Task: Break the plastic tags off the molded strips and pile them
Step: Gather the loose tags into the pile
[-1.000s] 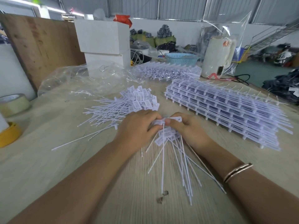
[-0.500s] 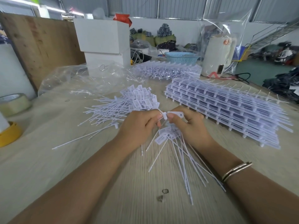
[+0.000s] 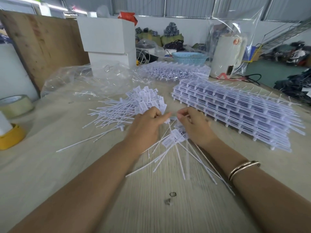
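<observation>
At the table's middle, my left hand (image 3: 145, 126) and my right hand (image 3: 193, 125) meet over a molded strip of white plastic tags (image 3: 174, 139). Both pinch its top end between fingertips and thumb. The long thin tails of the tags fan out towards me over the table. A pile of loose white tags (image 3: 134, 106) lies just beyond my left hand. To the right sits a thick stack of molded strips (image 3: 235, 110).
A second heap of strips (image 3: 173, 71) lies further back, beside crumpled clear plastic bags (image 3: 87, 81). Tape rolls (image 3: 15, 105) sit at the left edge, a white box (image 3: 107, 39), a blue basket (image 3: 189, 58) and a white appliance (image 3: 227, 56) at the back.
Both hands have lifted a little away from me with the strip. The fanned tails have shifted on the table.
</observation>
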